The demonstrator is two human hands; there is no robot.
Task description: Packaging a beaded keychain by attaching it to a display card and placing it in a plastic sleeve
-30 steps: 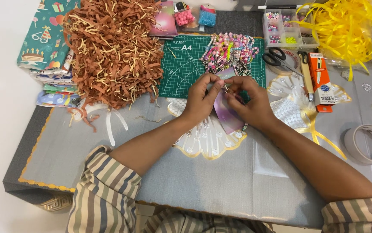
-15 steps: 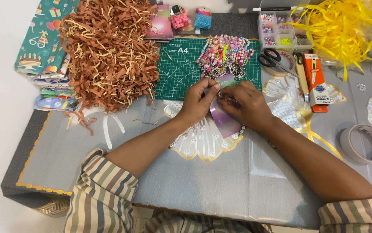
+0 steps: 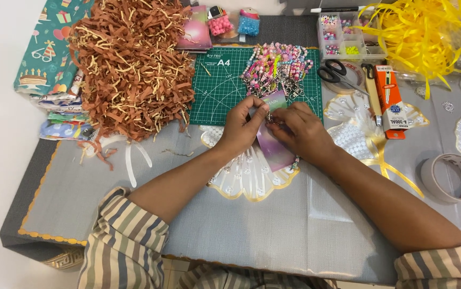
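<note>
My left hand and my right hand meet over a small pink-purple card at the near edge of the green cutting mat. Both pinch the card's top, where a small metal clasp and a beaded piece seem attached; beads peek out below my right wrist. The card lies over a white, gold-edged scalloped doily. A pile of colourful beaded keychains sits on the mat just beyond my fingers.
A heap of brown shredded paper lies left, yellow shreds at the back right. Scissors, an orange cutter box, a bead organiser, a tape roll and folded wrapping paper surround the work.
Both hands stay on the card, fingers shifting slightly at its top. The view has drifted a little; nothing else moved.
</note>
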